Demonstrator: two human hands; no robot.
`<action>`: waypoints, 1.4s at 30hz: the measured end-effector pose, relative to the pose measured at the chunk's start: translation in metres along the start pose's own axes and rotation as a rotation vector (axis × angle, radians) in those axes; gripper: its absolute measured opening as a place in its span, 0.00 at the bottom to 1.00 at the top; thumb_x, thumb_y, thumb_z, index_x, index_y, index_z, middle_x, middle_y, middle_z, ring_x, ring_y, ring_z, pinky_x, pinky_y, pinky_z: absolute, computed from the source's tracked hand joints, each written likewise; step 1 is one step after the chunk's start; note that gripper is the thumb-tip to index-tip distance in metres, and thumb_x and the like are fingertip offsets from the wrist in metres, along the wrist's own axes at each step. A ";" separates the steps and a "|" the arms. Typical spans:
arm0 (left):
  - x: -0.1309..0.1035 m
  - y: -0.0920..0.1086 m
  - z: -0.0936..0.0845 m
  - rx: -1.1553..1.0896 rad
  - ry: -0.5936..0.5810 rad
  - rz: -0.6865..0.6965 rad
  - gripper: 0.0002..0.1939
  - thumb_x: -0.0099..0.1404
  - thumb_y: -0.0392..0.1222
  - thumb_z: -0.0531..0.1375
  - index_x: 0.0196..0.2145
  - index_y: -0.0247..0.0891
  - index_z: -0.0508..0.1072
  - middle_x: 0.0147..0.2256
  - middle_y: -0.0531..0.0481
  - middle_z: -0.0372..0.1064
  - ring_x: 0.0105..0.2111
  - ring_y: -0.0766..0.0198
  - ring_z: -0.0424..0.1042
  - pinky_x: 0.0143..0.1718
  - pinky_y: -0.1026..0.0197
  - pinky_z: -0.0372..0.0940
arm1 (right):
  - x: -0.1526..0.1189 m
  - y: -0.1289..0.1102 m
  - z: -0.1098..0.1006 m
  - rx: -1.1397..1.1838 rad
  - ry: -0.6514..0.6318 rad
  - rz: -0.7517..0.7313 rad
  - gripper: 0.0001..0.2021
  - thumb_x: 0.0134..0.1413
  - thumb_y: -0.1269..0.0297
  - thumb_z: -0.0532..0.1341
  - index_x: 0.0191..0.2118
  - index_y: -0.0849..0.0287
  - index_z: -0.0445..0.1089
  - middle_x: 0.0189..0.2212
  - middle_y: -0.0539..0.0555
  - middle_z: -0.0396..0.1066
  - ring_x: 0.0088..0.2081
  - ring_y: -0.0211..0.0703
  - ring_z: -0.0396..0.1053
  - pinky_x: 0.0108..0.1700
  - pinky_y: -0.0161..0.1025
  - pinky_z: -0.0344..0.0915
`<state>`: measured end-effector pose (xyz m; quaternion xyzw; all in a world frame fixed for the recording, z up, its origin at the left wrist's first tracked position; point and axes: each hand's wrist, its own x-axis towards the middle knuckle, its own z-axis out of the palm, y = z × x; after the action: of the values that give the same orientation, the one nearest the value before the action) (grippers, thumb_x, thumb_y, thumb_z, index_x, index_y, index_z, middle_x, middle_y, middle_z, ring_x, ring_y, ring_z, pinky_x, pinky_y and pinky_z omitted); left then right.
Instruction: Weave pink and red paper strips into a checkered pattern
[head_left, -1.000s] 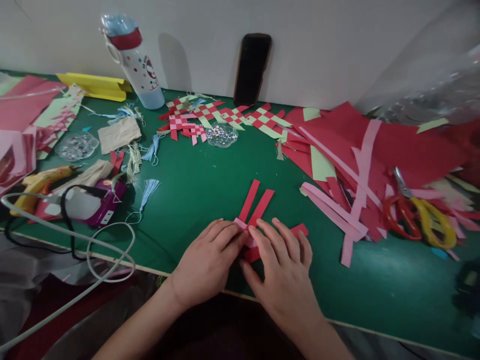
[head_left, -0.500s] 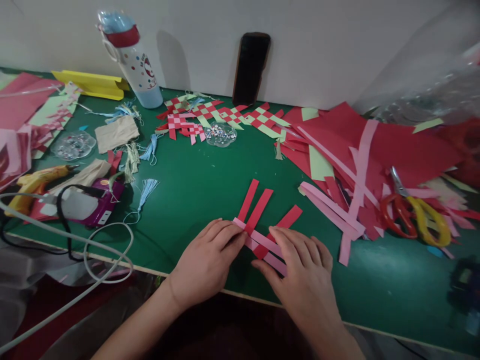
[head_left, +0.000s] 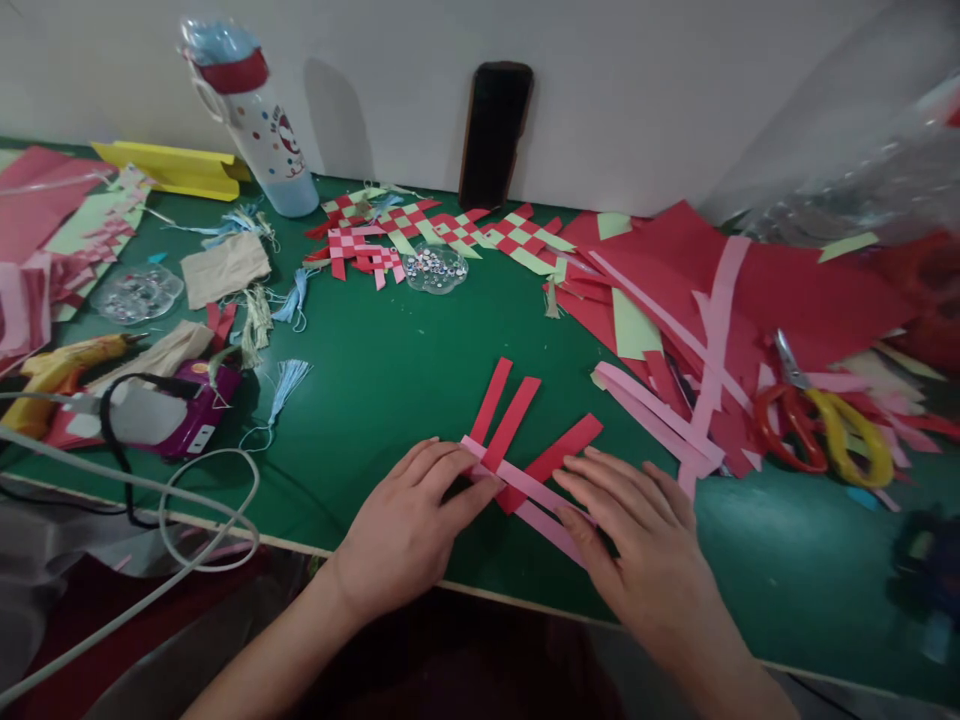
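Red paper strips and pink paper strips cross each other in front of me near the table's front edge. Two red strips [head_left: 517, 415] stick out side by side, and a separate red strip [head_left: 566, 448] slants across farther right. The upper pink strip [head_left: 534, 487] passes over red ones; a second pink strip [head_left: 551, 532] lies below it. My left hand [head_left: 420, 515] is closed on the left end of the woven strips, its thumb and fingers pinching there. My right hand [head_left: 637, 530] has its thumb and forefinger at the right part of the upper pink strip, other fingers loosely extended.
Scissors [head_left: 817, 420] and loose red paper [head_left: 817, 300] lie right. Behind are woven paper pieces [head_left: 517, 235], a tray of small beads [head_left: 435, 268], a phone [head_left: 495, 135] and a bottle [head_left: 259, 130]. A glue gun [head_left: 67, 375], tassels and a cable [head_left: 180, 480] occupy the left.
My right hand has slid right along the pink strips, away from the slanting red strip, uncovering more of them. The slanting red strip has tilted slightly flatter. My left hand keeps its hold.
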<state>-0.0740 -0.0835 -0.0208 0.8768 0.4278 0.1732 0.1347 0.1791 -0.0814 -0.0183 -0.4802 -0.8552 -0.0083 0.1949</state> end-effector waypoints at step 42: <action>0.001 0.048 0.032 0.260 -0.071 0.247 0.41 0.68 0.69 0.38 0.62 0.34 0.62 0.63 0.45 0.58 0.65 0.53 0.51 0.68 0.48 0.39 | 0.074 0.052 0.012 0.152 -0.147 -0.395 0.11 0.60 0.59 0.60 0.45 0.58 0.72 0.50 0.60 0.70 0.56 0.57 0.62 0.56 0.57 0.61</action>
<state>-0.0256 -0.1143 -0.0313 0.9383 0.3307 0.1008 0.0128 0.1835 0.0094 -0.0135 -0.2866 -0.9428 0.0531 0.1620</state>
